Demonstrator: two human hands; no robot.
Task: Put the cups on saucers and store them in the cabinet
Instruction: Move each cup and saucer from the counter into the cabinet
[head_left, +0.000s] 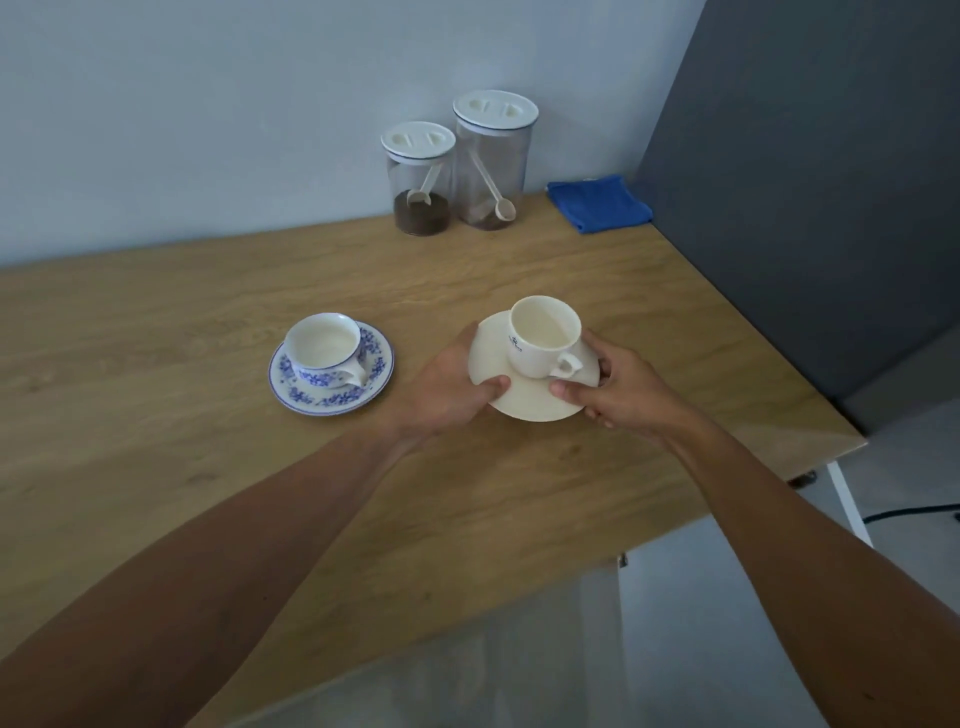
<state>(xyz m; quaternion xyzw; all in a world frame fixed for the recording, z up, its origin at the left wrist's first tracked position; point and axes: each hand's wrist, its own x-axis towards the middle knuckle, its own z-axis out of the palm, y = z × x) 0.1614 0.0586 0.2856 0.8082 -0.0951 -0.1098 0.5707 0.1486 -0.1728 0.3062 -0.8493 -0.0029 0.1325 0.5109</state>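
Observation:
A cream cup (544, 335) stands upright on a cream saucer (530, 402), its handle pointing right. Both my hands hold that saucer: my left hand (452, 387) grips its left rim with the thumb on top, and my right hand (618, 389) grips its right rim the same way. The saucer looks tilted and slightly raised above the wooden table (182, 364). To the left, a blue-flowered cup (324, 348) sits on a matching blue-flowered saucer (332, 400), untouched on the table.
Two clear jars with white lids stand at the back by the wall: a short jar (418, 179) and a taller jar (493, 158), each with a scoop inside. A folded blue cloth (597, 203) lies beside a dark grey panel (805, 182) on the right.

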